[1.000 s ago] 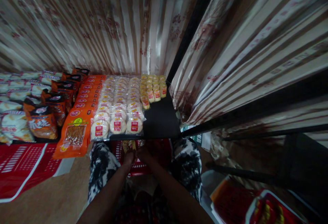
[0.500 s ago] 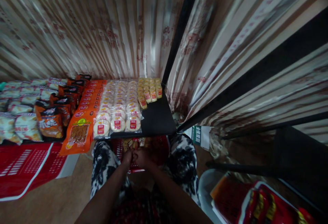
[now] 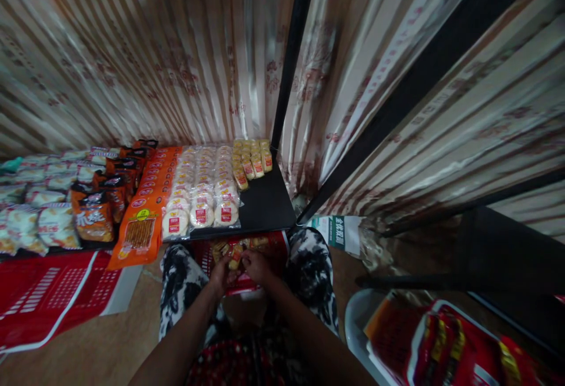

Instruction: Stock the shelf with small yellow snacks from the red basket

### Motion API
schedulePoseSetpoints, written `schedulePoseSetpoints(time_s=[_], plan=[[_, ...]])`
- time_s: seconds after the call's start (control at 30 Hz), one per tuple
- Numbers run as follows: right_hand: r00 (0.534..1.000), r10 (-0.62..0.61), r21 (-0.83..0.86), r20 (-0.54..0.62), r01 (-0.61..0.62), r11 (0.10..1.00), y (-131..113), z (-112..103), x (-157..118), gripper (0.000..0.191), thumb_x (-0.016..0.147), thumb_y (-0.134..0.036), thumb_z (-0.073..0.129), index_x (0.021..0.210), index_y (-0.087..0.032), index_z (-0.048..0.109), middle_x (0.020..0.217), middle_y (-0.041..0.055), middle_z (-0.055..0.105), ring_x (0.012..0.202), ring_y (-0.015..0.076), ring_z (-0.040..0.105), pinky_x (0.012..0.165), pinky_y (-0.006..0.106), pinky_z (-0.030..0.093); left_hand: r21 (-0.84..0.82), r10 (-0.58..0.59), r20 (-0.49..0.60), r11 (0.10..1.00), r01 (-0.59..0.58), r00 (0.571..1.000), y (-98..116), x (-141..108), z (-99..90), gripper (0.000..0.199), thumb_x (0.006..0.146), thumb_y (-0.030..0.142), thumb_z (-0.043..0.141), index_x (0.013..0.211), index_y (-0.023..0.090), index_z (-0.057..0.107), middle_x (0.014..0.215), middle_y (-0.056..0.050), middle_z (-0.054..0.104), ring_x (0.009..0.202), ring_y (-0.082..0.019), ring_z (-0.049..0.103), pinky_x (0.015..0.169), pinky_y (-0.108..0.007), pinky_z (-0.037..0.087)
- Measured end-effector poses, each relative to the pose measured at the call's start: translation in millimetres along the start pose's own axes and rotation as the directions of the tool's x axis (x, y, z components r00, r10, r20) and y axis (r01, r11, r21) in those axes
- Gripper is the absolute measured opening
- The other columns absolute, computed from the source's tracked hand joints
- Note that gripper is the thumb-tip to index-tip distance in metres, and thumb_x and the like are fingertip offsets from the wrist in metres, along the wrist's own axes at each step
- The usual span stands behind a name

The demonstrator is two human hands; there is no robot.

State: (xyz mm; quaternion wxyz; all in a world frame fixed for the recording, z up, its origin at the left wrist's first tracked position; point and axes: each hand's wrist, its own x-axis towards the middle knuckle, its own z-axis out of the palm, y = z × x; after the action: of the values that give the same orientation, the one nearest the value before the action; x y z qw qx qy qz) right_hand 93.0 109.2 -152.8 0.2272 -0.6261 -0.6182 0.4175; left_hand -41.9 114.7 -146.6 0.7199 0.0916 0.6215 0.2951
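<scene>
Both hands are low in the head view, over a red basket [image 3: 279,250] between the knees. My left hand [image 3: 222,274] is closed around a small gold-wrapped snack [image 3: 235,256]. Beside it, my right hand [image 3: 255,265] has its fingers pressed together near that snack; what they pinch, if anything, is too small to make out. More gold packets [image 3: 258,243] lie in the basket. On the black shelf [image 3: 269,200] above, similar small gold packets [image 3: 251,159] stand in short rows, to the right of round white crackers in clear wrappers [image 3: 202,214].
Left of the crackers lie an orange snack sheet [image 3: 152,192], orange-black bags [image 3: 93,215] and white bags [image 3: 57,224]. A red bag [image 3: 53,292] hangs below them. Black poles cross a striped curtain [image 3: 198,50]. At right, a pale tub [image 3: 359,315] holds red packages.
My hands were together before; now they are slightly apart, with a gold snack showing between them. The view has shifted a little.
</scene>
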Motion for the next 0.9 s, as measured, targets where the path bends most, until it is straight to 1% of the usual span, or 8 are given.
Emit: schedulePoseSetpoints(time_s=[0.07, 0.2, 0.3, 0.5, 0.6, 0.67, 0.8, 0.9], plan=[[1.000, 0.009, 0.025, -0.020, -0.009, 1.000, 1, -3, -2, 0.025, 0.076, -0.008, 0.045, 0.085, -0.016, 0.067, 0.088, 0.0054, 0.069, 0.083, 0.0152, 0.060, 0.077, 0.023, 0.044, -0.023, -0.009, 0.012, 1.000, 0.009, 1.000, -1, -4, 2.7, 0.022, 0.081, 0.030, 0.053, 0.093, 0.012, 0.055, 0.059, -0.004, 0.064, 0.042, -0.013, 0.058, 0.036, -0.018, 0.044], [0.998, 0.035, 0.089, -0.052, -0.030, 0.996, 0, -7, -5, 0.024, 0.075, -0.007, 0.046, 0.087, -0.017, 0.065, 0.089, 0.0046, 0.068, 0.084, 0.0145, 0.061, 0.079, 0.024, 0.044, -0.052, -0.019, 0.044, 0.998, 0.021, 0.999, -1, -10, 7.9, 0.018, 0.087, 0.024, 0.043, 0.094, 0.010, 0.053, 0.057, -0.004, 0.062, 0.040, -0.012, 0.058, 0.034, -0.015, 0.040], [0.994, 0.073, 0.151, -0.077, -0.061, 0.987, -1, -10, -6, 0.022, 0.076, -0.009, 0.046, 0.087, -0.017, 0.063, 0.085, 0.0036, 0.067, 0.080, 0.0137, 0.061, 0.077, 0.024, 0.046, -0.067, -0.009, 0.061, 0.998, 0.013, 0.998, -2, -16, 11.0, 0.018, 0.088, 0.021, 0.040, 0.095, 0.009, 0.051, 0.058, -0.004, 0.062, 0.043, -0.013, 0.060, 0.035, -0.015, 0.042], [0.983, 0.154, 0.280, -0.104, -0.119, 0.953, 0, -14, -11, 0.019, 0.074, -0.013, 0.048, 0.089, -0.016, 0.059, 0.084, 0.0048, 0.067, 0.074, 0.0137, 0.064, 0.068, 0.023, 0.050, -0.095, 0.043, 0.113, 0.995, -0.033, 0.993, -6, -30, 19.9, 0.022, 0.083, 0.012, 0.042, 0.104, 0.013, 0.050, 0.071, -0.005, 0.066, 0.055, -0.014, 0.066, 0.046, -0.020, 0.051], [0.978, 0.189, 0.333, -0.086, -0.150, 0.931, 1, -15, -16, 0.022, 0.075, -0.019, 0.049, 0.094, -0.016, 0.058, 0.079, 0.0039, 0.068, 0.063, 0.0146, 0.064, 0.057, 0.024, 0.050, -0.109, 0.074, 0.143, 0.992, -0.058, 0.987, -8, -37, 24.4, 0.027, 0.080, 0.008, 0.045, 0.106, 0.015, 0.051, 0.075, -0.005, 0.066, 0.057, -0.014, 0.066, 0.051, -0.022, 0.053], [0.979, 0.192, 0.360, -0.064, -0.157, 0.920, 0, -16, -19, 0.020, 0.075, -0.021, 0.048, 0.091, -0.016, 0.059, 0.074, 0.0030, 0.069, 0.058, 0.0145, 0.063, 0.053, 0.024, 0.050, -0.114, 0.093, 0.170, 0.991, -0.074, 0.981, -9, -39, 26.8, 0.028, 0.079, 0.007, 0.045, 0.105, 0.015, 0.052, 0.075, -0.005, 0.066, 0.058, -0.014, 0.066, 0.053, -0.023, 0.053], [0.987, 0.156, 0.391, -0.048, -0.125, 0.912, -3, -23, -26, 0.016, 0.074, -0.019, 0.049, 0.084, -0.017, 0.060, 0.077, 0.0035, 0.070, 0.064, 0.0147, 0.065, 0.059, 0.024, 0.051, -0.101, 0.147, 0.200, 0.987, -0.128, 0.969, -12, -39, 29.7, 0.026, 0.078, 0.008, 0.048, 0.102, 0.015, 0.056, 0.078, -0.004, 0.067, 0.060, -0.013, 0.065, 0.055, -0.023, 0.053], [0.989, 0.126, 0.383, -0.072, -0.089, 0.919, -5, -30, -30, 0.015, 0.071, -0.017, 0.051, 0.083, -0.018, 0.061, 0.079, 0.0032, 0.071, 0.070, 0.0151, 0.066, 0.065, 0.025, 0.051, -0.066, 0.186, 0.175, 0.982, -0.177, 0.967, -13, -39, 30.9, 0.028, 0.075, 0.007, 0.051, 0.101, 0.016, 0.058, 0.087, -0.005, 0.068, 0.066, -0.012, 0.065, 0.057, -0.021, 0.051]])
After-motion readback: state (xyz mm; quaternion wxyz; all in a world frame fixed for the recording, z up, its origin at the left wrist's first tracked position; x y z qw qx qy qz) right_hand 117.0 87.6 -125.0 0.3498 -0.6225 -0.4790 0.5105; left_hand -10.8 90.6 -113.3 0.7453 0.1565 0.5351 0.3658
